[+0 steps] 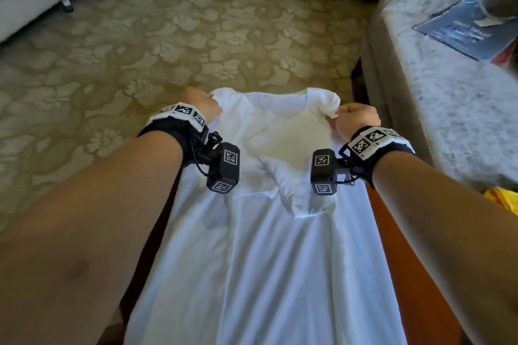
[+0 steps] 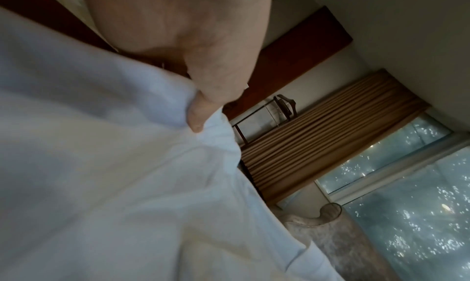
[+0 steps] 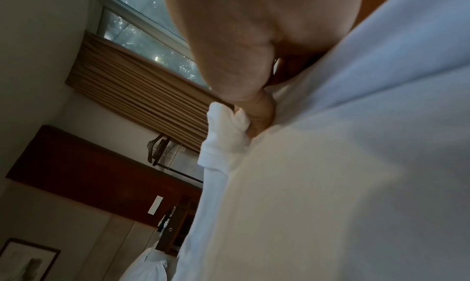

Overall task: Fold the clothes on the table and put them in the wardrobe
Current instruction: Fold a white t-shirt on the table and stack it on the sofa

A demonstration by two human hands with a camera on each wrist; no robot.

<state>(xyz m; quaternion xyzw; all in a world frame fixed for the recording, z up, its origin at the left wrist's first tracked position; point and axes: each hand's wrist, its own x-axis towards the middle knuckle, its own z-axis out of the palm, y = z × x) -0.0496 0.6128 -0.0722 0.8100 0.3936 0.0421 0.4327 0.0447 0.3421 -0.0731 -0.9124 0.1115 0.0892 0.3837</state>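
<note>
Right now I have both hands on the white T-shirt (image 1: 260, 246), which is stretched out lengthwise away from me over the brown table (image 1: 392, 235), neck end farthest from me. My left hand (image 1: 200, 105) is clenched on the far left shoulder corner of the shirt; in the left wrist view the thumb (image 2: 197, 116) presses a bunch of fabric (image 2: 127, 164) against the curled fingers. My right hand (image 1: 357, 117) pinches the far right shoulder, where the short sleeve (image 1: 332, 105) is gathered into a small wad; the right wrist view shows that wad (image 3: 226, 124) caught between the thumb and a finger (image 3: 262, 112). The two hands sit level with each other, one at each side of the neckline (image 1: 280, 101), with the cloth between them. Below the collar the fabric puckers into a few folds. The far end of the shirt hangs over patterned carpet (image 1: 168, 45). To my right stands a pale sofa (image 1: 448, 120) with a dark blue leaflet (image 1: 465, 28) on it.
</note>
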